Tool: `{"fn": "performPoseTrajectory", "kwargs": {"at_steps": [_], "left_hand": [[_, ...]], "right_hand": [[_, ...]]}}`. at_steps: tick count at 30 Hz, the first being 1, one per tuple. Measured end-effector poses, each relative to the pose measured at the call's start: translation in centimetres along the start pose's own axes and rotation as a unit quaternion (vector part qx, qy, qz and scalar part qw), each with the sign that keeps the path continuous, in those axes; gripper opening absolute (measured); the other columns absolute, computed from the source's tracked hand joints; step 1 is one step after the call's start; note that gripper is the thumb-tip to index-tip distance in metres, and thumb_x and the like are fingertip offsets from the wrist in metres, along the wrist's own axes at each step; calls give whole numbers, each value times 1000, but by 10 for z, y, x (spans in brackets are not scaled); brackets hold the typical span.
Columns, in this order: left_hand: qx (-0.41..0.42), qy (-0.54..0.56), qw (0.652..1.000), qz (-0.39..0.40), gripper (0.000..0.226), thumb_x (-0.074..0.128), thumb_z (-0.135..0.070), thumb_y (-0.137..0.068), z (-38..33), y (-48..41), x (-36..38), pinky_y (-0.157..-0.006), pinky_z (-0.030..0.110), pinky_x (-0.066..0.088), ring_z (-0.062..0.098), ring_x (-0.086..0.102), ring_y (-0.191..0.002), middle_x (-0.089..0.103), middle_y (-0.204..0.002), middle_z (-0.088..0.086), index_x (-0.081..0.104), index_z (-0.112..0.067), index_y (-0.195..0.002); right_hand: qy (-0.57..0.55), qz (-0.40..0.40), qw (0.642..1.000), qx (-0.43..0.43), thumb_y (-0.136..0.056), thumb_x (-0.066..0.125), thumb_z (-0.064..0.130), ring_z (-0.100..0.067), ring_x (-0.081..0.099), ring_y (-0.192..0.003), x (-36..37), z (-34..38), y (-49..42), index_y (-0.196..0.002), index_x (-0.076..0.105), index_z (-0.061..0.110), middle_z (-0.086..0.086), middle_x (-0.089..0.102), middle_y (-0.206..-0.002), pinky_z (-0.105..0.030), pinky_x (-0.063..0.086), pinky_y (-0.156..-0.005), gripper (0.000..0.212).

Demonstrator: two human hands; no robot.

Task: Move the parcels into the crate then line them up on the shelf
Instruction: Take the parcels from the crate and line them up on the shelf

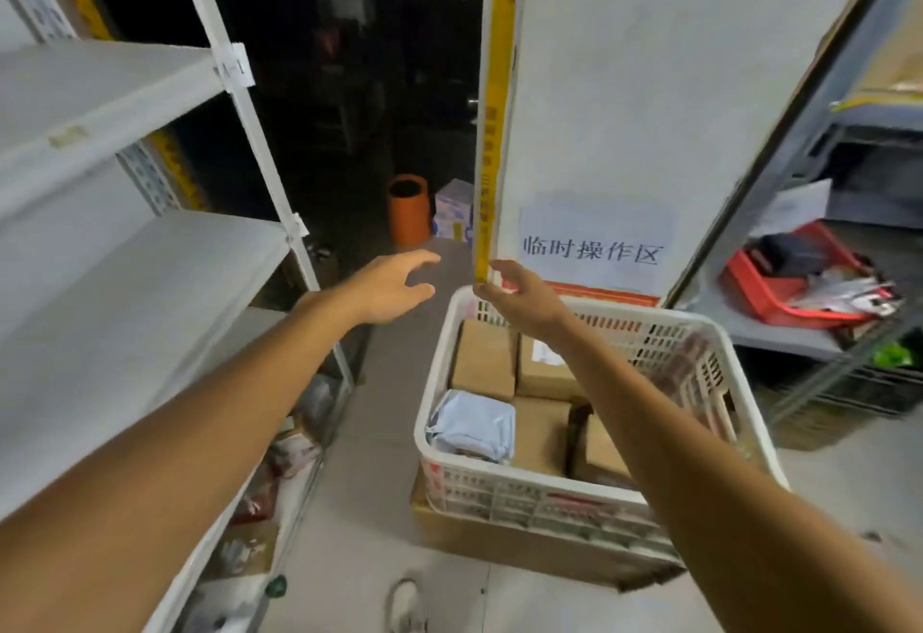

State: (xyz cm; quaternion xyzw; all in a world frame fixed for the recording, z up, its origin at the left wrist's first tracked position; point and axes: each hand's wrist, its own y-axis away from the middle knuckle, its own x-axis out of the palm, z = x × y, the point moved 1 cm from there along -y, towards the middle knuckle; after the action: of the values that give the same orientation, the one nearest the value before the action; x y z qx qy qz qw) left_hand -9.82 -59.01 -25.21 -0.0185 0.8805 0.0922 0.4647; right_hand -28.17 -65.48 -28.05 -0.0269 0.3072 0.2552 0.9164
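Note:
A white slotted plastic crate stands on a flat cardboard box on the floor, right of centre. Inside it lie several brown cardboard parcels and a grey plastic mailer bag. My left hand hovers open in the air left of the crate, fingers spread, holding nothing. My right hand reaches over the crate's far left corner, fingers apart and empty. White shelving with bare boards fills the left side.
An orange bin and a light box stand on the floor in the dark aisle ahead. A white panel with a paper sign rises behind the crate. At right, a grey rack holds a red tray of clutter.

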Motion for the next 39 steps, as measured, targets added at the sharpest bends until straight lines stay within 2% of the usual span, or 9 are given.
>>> {"fn": "performPoseTrajectory", "kwargs": {"at_steps": [5, 9, 14, 19, 25, 29, 32, 35, 39], "left_hand": [[27, 4, 998, 64, 47, 53, -23, -97, 3, -56, 59, -100, 27, 35, 22, 42, -133, 44, -146, 6, 41, -19, -142], [36, 19, 992, 122, 48, 50, -13, -96, 20, -103, 101, -88, 20, 41, 20, 53, -116, 52, -135, 4, 41, -17, -143], [20, 24, 981, 194, 53, 55, -18, -93, 58, -154, 144, -106, 42, 41, 25, 48, -128, 43, -147, 5, 40, -24, -143], [23, -15, 972, 235, 55, 61, -17, -91, 91, -157, 185, -101, 26, 35, 21, 46, -130, 46, -144, 4, 42, -18, -142], [86, -122, 939, 311, 79, 71, -27, -80, 125, -141, 237, -111, 30, 26, 21, 34, -133, 36, -149, 1, 30, -23, -148], [73, -156, 937, 303, 98, 52, -63, -68, 134, -125, 271, -116, 31, 13, 20, 21, -142, 23, -155, 2, 19, -20, -150], [107, -211, 928, 287, 102, 65, -50, -74, 137, -120, 286, -118, 44, 13, 28, 17, -144, 16, -158, 9, 9, -16, -152], [116, -248, 930, 245, 103, 72, -48, -70, 132, -121, 292, -114, 43, 20, 30, 30, -135, 30, -150, 11, 16, -15, -151], [116, -267, 922, 256, 101, 72, -57, -58, 121, -129, 292, -95, 35, 31, 24, 40, -115, 43, -129, 1, 29, -19, -142]], "right_hand": [[5, 6, 998, 63, -95, 56, 36, -20, 54, -117, -10, -65, -9, -138, 48, 14, -2, 56, -128, -29, 43, -92, 49], [-7, 1, 994, 105, -95, 57, 30, -21, 45, -130, -17, -102, -31, -138, 50, 13, -5, 52, -140, -30, 34, -101, 46], [8, 34, 982, 185, -93, 60, 36, -26, 44, -133, 0, -148, -68, -144, 40, 14, -8, 43, -148, -32, 35, -104, 59], [17, 115, 964, 240, -90, 65, 37, -27, 46, -130, 46, -196, -85, -146, 37, 15, -10, 46, -145, -31, 38, -102, 67], [62, 220, 950, 214, -80, 75, 37, -26, 46, -128, 103, -239, -88, -143, 40, 18, -8, 48, -141, -29, 38, -100, 75], [66, 282, 941, 176, -65, 81, 51, -31, 37, -132, 141, -264, -80, -147, 30, 16, -9, 35, -148, -43, 34, -110, 102], [100, 266, 947, 150, -67, 82, 48, -31, 28, -136, 147, -280, -80, -150, 16, 15, -7, 19, -153, -42, 31, -111, 111], [96, 267, 950, 131, -63, 84, 50, -31, 30, -135, 143, -288, -79, -149, 17, 18, -6, 20, -151, -44, 32, -110, 114], [62, 269, 954, 116, -63, 86, 44, -30, 33, -134, 127, -295, -70, -150, 18, 20, -4, 24, -150, -46, 33, -110, 113]]}}
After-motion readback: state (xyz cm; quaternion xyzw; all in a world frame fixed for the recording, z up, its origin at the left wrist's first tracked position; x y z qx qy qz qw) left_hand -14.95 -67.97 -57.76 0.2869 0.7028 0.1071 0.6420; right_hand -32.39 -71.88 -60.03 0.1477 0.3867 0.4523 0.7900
